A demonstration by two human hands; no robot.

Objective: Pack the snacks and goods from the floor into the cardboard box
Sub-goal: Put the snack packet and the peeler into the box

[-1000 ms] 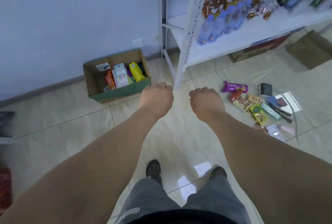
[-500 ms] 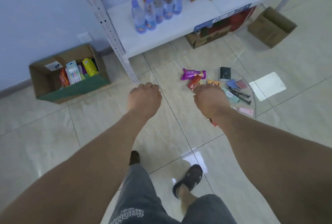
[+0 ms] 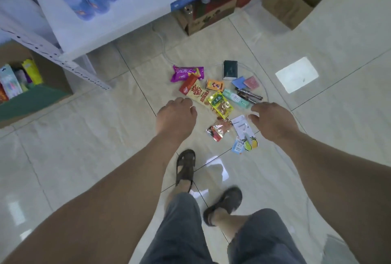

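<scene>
Bare arms, shorts, sandals
Grey-blue shorts (image 3: 182, 232), knee-length approx; dark brown open-toe sandals (image 3: 185, 166) w/ wide straps, maybe leather. No sleeves showing.

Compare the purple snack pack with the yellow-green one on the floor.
The purple pack lies at the pile's far edge, near the shelf; the yellow-green pack lies nearer, between the hands. The purple one lies crosswise, the yellow-green one diagonal, overlapping other packs. Both lie flat, unpacked.

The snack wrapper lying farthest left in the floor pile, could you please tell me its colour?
Purple snack wrapper, with light lettering and orange at one end; seen in the head view.
</scene>
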